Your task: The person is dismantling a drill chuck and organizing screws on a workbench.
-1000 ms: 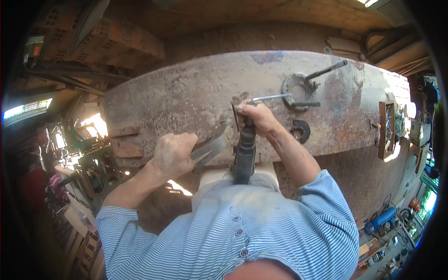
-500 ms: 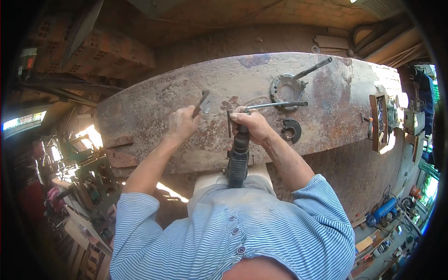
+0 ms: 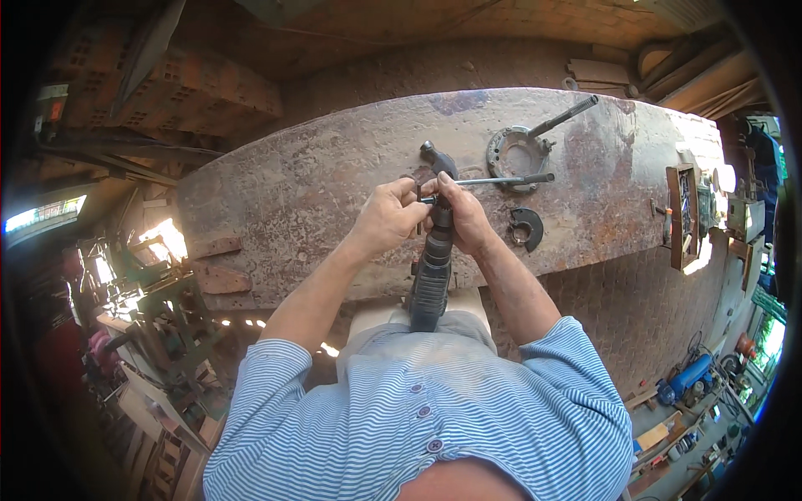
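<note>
A dark power drill (image 3: 431, 271) points away from me, its rear end against my lap. My right hand (image 3: 469, 224) is wrapped about its chuck end. The fingers of my left hand (image 3: 388, 215) are closed on a small dark T-shaped bar, which looks like a chuck key (image 3: 419, 197), beside the chuck. Just beyond both hands lies a hammer (image 3: 436, 159); its head shows, but I cannot tell where its handle runs. A metal rod with a dark grip (image 3: 505, 180) stretches right from behind my right fingers. The chuck's front is partly hidden by my fingers.
On the worn workbench (image 3: 292, 200) sit a round metal ring with a handle (image 3: 501, 159) and a dark half-round guard-like piece (image 3: 527, 229). A wooden tray (image 3: 683, 217) of small tools stands at the right end. Brick-like blocks (image 3: 219, 278) lie at the left end.
My left hand has come right to the drill's front end and now grips the T-shaped bar. The hammer it held now lies beyond the hands. My right hand stays at the chuck.
</note>
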Demonstrator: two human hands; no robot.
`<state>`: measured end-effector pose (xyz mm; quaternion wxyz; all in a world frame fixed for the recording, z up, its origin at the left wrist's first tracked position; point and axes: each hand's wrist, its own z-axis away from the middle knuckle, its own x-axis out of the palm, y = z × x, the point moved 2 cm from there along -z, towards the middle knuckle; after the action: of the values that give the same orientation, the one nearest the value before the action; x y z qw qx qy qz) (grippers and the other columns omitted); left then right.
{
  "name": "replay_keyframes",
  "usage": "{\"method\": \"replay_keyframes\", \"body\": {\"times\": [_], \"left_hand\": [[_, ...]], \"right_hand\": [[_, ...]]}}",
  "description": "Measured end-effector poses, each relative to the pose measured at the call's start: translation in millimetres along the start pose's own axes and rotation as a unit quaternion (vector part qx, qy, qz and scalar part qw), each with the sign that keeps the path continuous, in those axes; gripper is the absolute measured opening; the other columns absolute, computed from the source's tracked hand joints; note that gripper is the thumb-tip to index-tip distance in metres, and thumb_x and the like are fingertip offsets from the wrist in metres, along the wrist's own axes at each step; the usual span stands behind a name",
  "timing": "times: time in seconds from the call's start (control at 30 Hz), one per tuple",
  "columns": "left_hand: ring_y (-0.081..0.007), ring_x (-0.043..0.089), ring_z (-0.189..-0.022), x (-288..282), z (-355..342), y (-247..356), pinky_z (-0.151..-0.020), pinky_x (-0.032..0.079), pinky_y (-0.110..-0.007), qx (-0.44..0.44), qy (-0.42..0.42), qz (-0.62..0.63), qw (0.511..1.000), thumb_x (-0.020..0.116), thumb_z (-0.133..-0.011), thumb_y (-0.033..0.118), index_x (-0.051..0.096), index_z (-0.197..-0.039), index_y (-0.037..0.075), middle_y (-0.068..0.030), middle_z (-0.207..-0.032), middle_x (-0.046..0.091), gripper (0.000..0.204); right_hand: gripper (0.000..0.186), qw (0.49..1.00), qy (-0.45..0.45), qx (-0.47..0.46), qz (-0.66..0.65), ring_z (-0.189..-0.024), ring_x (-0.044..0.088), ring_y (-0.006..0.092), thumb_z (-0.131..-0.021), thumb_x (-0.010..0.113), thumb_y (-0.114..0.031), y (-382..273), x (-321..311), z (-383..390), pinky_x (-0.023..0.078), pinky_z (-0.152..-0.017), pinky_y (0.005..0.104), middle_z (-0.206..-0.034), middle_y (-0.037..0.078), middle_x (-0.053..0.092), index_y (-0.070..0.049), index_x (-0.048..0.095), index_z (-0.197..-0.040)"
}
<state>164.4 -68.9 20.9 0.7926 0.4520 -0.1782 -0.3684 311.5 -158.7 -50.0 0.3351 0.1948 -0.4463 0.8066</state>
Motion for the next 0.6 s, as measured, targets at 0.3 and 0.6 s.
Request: {"method": "replay_keyframes", "body": {"times": [0.3, 0.6], "left_hand": [[-0.0122, 0.062, -0.054, -35, -32, -68, -0.048, 0.047, -0.030, -0.009, 0.212, 0.087, 0.973, 0.068, -0.096, 0.007, 0.059, -0.084, 0.005, -0.0073, -0.072, 0.068, 0.016], [-0.0189, 0.072, -0.071, 7, -50, -109, -0.065, 0.057, -0.041, 0.101, 0.242, -0.227, 0.938, 0.073, -0.099, 0.029, 0.070, -0.088, 0.002, -0.0083, -0.069, 0.068, 0.029]], "right_hand": [[0.040, 0.995, 0.048, -0.055, 0.063, -0.089, 0.072, 0.0161, -0.101, 0.080, -0.028, 8, -21, 16, 0.062, -0.083, 0.0353, -0.101, 0.008, 0.069, -0.001, 0.061, -0.122], [0.029, 0.974, 0.077, -0.062, 0.205, -0.068, 0.066, 0.0098, -0.090, 0.085, -0.021, 2, -4, 44, 0.056, -0.062, 0.0284, -0.078, 0.003, 0.070, 0.000, 0.070, -0.104]]}}
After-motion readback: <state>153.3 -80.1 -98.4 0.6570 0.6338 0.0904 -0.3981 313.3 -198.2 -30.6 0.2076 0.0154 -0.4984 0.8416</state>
